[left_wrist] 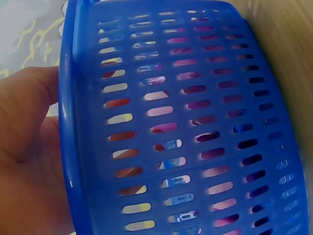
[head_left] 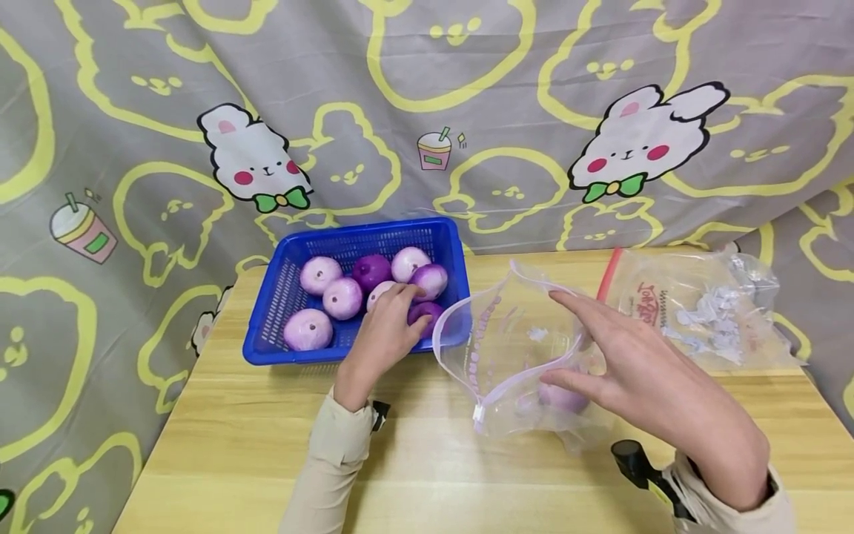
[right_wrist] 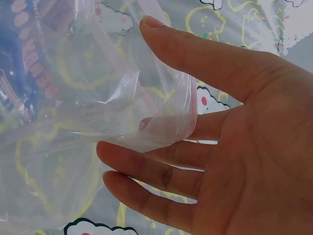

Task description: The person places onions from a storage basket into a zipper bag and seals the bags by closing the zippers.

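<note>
Left hand's (head_left: 380, 337) fingertips hide one onion (head_left: 425, 311); bagged onion (head_left: 563, 397) blurred by plastic

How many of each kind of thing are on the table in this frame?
Onions in the blue basket: 8, pale pink to dark purple, e.g.
Onion inside the open zip bag: 1
Blue baskets: 1
Clear zip bags: 2, open one, one with paper scraps
Total: 12
</note>
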Demonstrator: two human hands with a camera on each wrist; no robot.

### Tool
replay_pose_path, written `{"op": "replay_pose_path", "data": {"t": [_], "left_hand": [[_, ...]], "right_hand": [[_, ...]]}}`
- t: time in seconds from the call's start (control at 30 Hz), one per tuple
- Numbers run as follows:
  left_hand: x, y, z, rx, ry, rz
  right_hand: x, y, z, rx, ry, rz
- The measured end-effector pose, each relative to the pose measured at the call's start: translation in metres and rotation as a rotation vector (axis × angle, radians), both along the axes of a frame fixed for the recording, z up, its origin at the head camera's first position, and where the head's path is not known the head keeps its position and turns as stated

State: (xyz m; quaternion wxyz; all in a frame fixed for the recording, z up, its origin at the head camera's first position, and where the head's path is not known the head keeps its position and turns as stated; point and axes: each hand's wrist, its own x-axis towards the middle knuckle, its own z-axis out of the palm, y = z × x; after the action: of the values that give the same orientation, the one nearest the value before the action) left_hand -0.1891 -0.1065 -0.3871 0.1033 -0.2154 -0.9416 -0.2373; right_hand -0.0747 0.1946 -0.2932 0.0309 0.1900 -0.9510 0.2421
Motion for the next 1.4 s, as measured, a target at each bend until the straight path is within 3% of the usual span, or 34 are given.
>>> {"op": "replay_pose_path", "data": {"t": [0.2,0.4,0.67,0.9,1.13,1.4], "left_hand": [[-0.001,0.003,-0.005,-0.014,-0.054,-0.006],[-0.005,0.003,-0.002,-0.019,-0.101,0.010],[-0.011,0.001,0.002,-0.064,-0.244,0.019],[-0.019,0.001,-0.002,-0.102,-0.334,0.029],[-0.021,-0.003,-0.001,-0.104,-0.276,-0.009],[-0.014,-0.014,0.006,-0.087,-0.193,-0.037]], "right_hand": [[0.002,0.004,0.000,-0.002,-0.004,-0.009],[0.002,0.005,0.002,-0.008,-0.012,-0.002],[0.002,0.005,0.003,-0.011,-0.022,0.000],[0.003,0.009,0.004,-0.002,-0.021,-0.018],[0.002,0.008,0.005,-0.002,-0.029,-0.013],[0.001,0.007,0.004,-0.010,-0.038,-0.005]]}}
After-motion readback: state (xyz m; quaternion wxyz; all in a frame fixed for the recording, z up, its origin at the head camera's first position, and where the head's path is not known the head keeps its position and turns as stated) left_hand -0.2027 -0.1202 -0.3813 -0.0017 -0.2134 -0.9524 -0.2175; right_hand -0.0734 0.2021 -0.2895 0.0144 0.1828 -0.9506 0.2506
